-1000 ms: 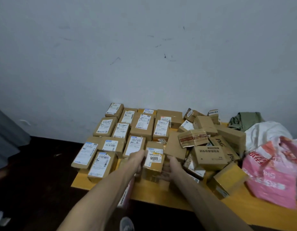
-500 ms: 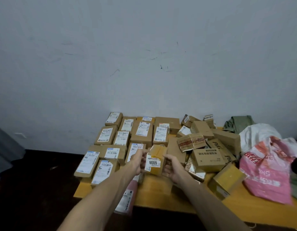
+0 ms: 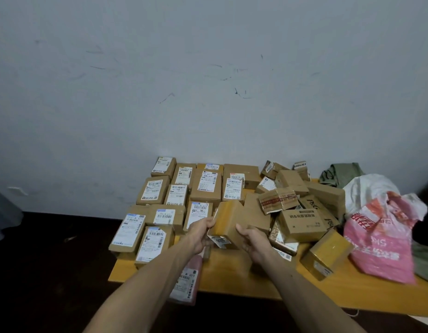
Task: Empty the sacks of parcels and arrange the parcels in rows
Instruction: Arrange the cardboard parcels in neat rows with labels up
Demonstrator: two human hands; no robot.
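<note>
OK, both hands on one box: the held parcel (image 3: 228, 218) is up off the bench (image 3: 232, 269), tipped on end above its front-middle, just in front of the sorted rows (image 3: 205, 186) on the left. Left hand (image 3: 200, 233) has its grip curled round the box's left edge. Right hand (image 3: 252, 239) cups the lower right side, so the box is pinched between the two. It's a small brown carton w/ shiny tape, prob light, and stiff enough to take a squeeze on the sides. Tape looks slick tho, so I'd hold by edges and corners, not the flat faces. Its label (image 3: 219, 240) faces down toward me and looks curled loose, so I wouldn't grab there bc it could tear. The bare patch right of the front boxes looks like its slot, label up to match the rest. The unsorted heap (image 3: 302, 212) sits to the right, w/ boxes leaning on each other, and pulling from low down could topple some. The pink sack (image 3: 381, 241) is beyond that; can't tell if anything's left inside. One pink flat parcel (image 3: 186, 280) hangs over the front edge and might slip off.
</note>
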